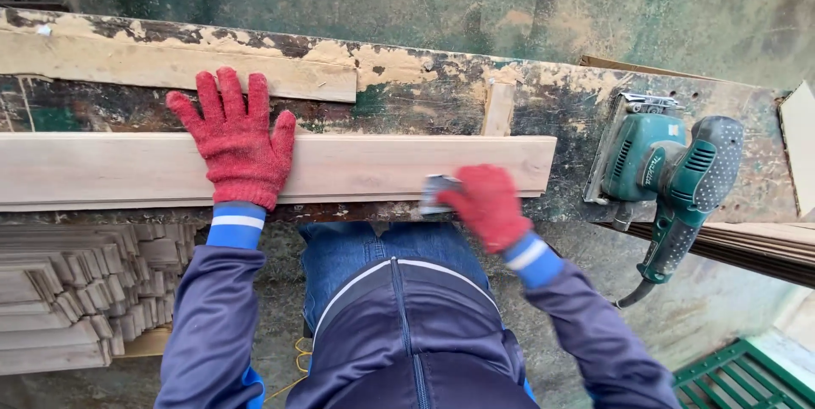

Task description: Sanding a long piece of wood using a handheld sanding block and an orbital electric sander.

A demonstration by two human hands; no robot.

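A long pale wooden board (382, 163) lies across a worn, paint-flaked workbench (424, 90). My left hand (235, 139), in a red knit glove, presses flat on the board with fingers spread. My right hand (486, 203), also in a red glove, grips a small grey sanding block (435, 194) against the board's near edge, close to its right end. Blue jacket sleeves and jeans show below.
A green electric sander (671, 175) rests on the bench at the right, its cord hanging down. A stack of thin wooden slats (76, 290) sits at lower left. More slats (755, 243) lie at right, a green crate (747, 379) at the bottom right.
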